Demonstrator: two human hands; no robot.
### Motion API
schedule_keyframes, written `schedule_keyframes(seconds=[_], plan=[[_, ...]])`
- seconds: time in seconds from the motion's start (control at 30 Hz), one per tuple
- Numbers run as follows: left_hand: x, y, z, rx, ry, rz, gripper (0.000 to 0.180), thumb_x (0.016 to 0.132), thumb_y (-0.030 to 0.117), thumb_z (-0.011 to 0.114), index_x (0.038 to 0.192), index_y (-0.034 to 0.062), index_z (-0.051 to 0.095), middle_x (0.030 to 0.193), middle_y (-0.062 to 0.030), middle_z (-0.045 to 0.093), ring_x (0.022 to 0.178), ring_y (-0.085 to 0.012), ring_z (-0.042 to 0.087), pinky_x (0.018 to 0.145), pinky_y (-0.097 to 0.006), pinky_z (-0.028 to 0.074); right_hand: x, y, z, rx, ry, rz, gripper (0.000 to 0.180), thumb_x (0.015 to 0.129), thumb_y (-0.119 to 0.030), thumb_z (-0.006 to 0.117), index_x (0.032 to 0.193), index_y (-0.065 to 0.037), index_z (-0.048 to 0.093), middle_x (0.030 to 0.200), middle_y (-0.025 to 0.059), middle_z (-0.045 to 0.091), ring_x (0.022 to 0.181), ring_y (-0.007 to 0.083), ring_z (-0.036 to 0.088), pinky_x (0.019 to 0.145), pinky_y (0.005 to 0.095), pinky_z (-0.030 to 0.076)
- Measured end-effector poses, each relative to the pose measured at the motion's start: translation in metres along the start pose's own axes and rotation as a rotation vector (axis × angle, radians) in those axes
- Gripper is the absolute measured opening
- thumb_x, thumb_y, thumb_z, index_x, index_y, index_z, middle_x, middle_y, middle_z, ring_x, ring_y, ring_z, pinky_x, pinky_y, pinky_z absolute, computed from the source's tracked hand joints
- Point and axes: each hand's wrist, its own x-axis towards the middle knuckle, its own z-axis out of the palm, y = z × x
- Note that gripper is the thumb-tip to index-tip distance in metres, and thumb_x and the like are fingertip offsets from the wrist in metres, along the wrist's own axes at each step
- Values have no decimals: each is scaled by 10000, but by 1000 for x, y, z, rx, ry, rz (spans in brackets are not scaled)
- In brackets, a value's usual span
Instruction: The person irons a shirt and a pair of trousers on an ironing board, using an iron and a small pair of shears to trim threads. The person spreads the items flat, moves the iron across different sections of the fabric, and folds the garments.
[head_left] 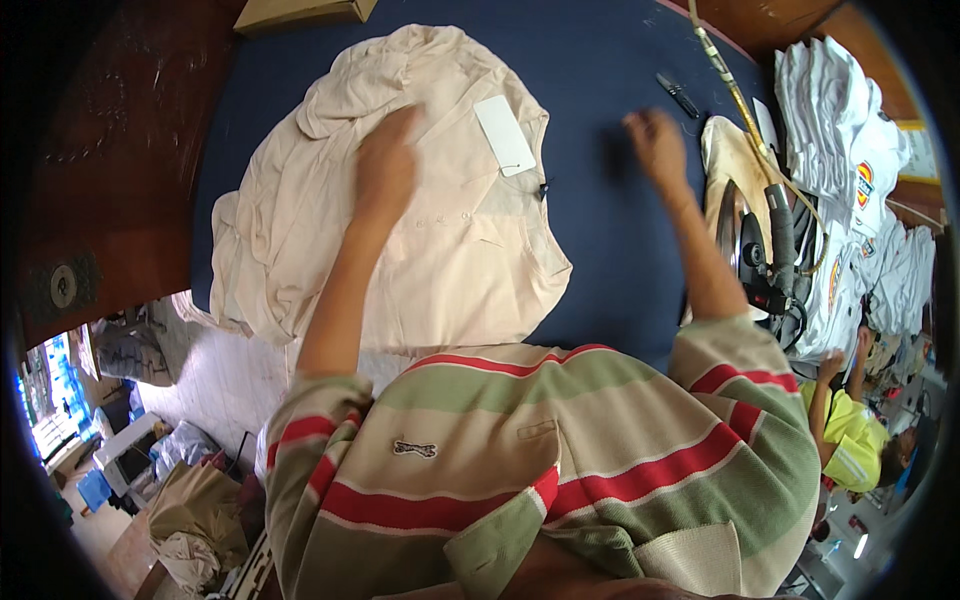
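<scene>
A cream garment (345,240) with sleeves and loose folds lies on the dark blue table cover (595,260). On its right part rests a white tag (505,136) with a small dark string. My left hand (388,168) is over the upper middle of the garment; motion smears its fingers, and whether it touches the cloth is unclear. To the right of the garment, my right hand (660,152) hovers above the bare blue cover, its fingers curled in and slightly blurred, with nothing visible in them. Beyond it lies a small black pen-like tool (678,95).
At the right edge, a corded iron (765,245) stands by a pale board-like pad (722,150). Stacked white garments (825,120) rise beyond it. A cardboard box (300,12) sits at the far edge. Lower right, another person (850,440) in yellow works.
</scene>
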Motion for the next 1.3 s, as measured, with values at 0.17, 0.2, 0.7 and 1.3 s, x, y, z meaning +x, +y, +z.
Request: schedule_keyframes(seconds=[0.17,0.2,0.7,1.3], plan=[[101,34,84,284,-367,344,507,761,26,464,1251,155,479,1337,-44,432,1228,-244,409,980,-475,319,-144,-114,-11,43,-536,45,335,716,-365,628,765,-34,631,826,139,566,782,320,569,682,402,466],[109,40,88,333,-549,309,476,763,61,479,1230,149,500,1322,-45,444,1219,-243,417,980,-487,310,-161,-117,-11,140,-499,33,285,694,-282,655,780,-14,607,851,132,544,816,308,552,701,391,460],[47,32,-74,-348,461,-189,24,781,47,560,790,27,551,724,-3,523,649,-78,475,599,-234,416,-129,-120,-27,1377,-292,385,164,868,-70,451,959,-46,586,910,-11,554,817,112,491,740,251,413],[4,77,-350,639,708,-115,261,754,163,553,990,121,658,902,-100,620,776,-297,614,691,-375,488,44,-314,-206,-381,-3,-839,360,725,8,540,1047,-123,634,1010,102,630,936,294,590,768,383,488]])
